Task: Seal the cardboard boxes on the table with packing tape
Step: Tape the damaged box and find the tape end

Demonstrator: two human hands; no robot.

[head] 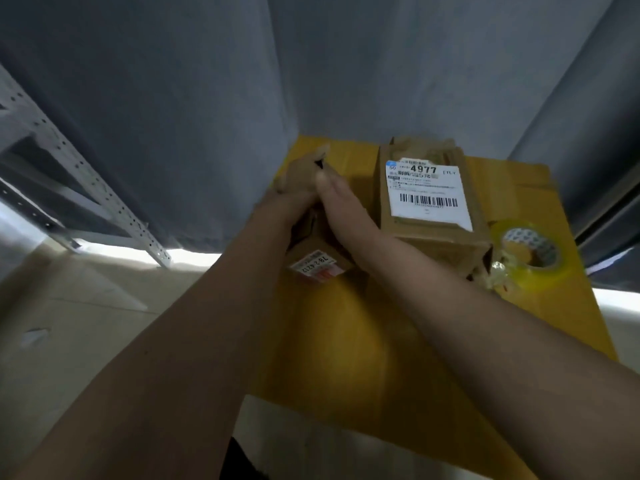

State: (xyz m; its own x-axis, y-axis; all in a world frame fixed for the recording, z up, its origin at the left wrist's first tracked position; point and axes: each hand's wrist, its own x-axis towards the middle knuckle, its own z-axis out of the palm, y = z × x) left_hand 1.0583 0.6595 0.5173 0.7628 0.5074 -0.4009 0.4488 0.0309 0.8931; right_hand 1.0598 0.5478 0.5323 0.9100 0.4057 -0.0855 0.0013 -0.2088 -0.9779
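Our left hand [294, 187] wraps the far side of the small cardboard box [313, 244] at the yellow table's [346, 323] left edge, probably steadying it, while our right hand [341, 206] lies flat with straight fingers on its top, seemingly pressing the flaps or tape down. The box is brown and creased, with a red-and-white label; just right stands a larger labelled box [429, 202], then the packing tape roll [531, 251].

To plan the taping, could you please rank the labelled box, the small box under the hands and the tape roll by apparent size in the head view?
1. labelled box
2. small box, partly hidden by the hands
3. tape roll
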